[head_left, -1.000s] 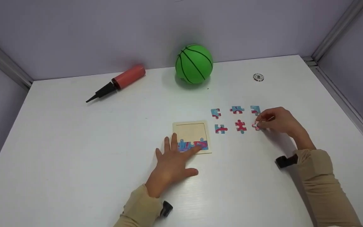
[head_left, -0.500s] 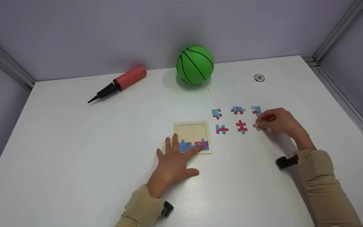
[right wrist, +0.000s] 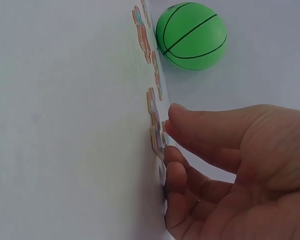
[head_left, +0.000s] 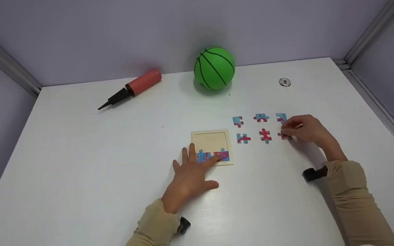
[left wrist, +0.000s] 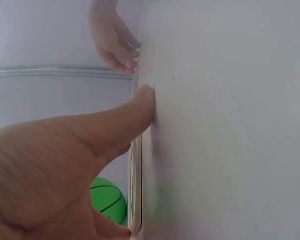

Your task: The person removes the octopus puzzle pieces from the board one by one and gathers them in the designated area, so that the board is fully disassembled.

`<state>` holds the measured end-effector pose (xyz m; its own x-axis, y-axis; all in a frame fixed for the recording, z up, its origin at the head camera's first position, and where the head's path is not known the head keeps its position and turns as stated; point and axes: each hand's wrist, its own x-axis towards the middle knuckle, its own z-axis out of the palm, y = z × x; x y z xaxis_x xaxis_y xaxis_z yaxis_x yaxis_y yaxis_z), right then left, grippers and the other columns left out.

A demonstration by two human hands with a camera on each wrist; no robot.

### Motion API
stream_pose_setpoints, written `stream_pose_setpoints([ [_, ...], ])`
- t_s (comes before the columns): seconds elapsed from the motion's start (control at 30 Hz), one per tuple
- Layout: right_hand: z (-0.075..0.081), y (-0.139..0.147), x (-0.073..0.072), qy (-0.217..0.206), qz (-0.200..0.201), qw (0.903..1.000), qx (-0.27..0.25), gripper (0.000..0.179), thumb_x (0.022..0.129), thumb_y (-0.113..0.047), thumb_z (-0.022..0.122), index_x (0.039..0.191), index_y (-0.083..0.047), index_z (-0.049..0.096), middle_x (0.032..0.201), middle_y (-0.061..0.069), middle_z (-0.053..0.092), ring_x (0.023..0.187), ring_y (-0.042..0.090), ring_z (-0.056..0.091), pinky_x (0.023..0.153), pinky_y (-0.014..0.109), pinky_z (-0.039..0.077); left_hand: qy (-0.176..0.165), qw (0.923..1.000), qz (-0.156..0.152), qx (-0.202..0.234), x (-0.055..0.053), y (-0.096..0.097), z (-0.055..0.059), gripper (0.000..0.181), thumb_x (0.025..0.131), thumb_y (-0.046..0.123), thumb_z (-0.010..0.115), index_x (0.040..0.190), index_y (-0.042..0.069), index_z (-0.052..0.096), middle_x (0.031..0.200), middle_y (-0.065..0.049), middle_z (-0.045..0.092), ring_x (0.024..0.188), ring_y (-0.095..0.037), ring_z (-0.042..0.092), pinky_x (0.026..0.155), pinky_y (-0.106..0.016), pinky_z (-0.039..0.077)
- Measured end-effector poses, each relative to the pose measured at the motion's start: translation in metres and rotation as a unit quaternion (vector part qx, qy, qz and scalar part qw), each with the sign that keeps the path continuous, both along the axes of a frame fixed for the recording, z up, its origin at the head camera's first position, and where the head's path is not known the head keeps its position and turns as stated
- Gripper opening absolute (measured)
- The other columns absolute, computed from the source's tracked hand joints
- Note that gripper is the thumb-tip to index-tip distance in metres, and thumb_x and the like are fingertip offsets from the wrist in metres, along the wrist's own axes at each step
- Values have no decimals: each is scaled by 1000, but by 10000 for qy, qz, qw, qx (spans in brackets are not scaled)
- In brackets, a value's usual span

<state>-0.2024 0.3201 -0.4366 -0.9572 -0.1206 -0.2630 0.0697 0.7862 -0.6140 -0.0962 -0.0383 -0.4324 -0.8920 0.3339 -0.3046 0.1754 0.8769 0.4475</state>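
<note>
Left hand [head_left: 188,179] hides tray [head_left: 210,140] corner, right hand [head_left: 308,130] puzzle piece [head_left: 281,135] edge — chip [head_left: 285,82] print unreadable.

The head view is looking forward and down over the surface [head_left: 91,164] — the wrist views are sitting low, turned sideways, one closely facing the left hand [left wrist: 65,155], the other the right hand [right wrist: 254,180]; all are sharing the green ball [head_left: 214,68].
</note>
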Motion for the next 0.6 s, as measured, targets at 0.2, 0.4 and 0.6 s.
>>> stream_pose_setpoints([
  [0.2,5,-5,1,163,-31,9998,-86,35,93,-34,62,110,-4,65,106,13,61,94,28,56,71,32,45,75,9997,179,153,7,-2,2,75,81,37,76,147,31,40,156,-28,6,139,-54,8,100,-72,20],
  [0.4,15,-25,2,450,358,9964,-627,30,93,-30,64,107,-4,67,106,11,62,90,25,58,71,30,47,98,9999,54,75,15,-6,3,80,80,37,76,149,22,38,156,-26,11,139,-53,11,98,-74,21],
  [0.6,25,-65,4,507,939,9899,-932,25,92,-24,65,106,-4,68,101,9,64,86,24,55,66,28,49,104,9999,-39,7,16,-6,3,76,81,37,74,147,22,41,155,-26,13,139,-52,12,98,-73,22],
])
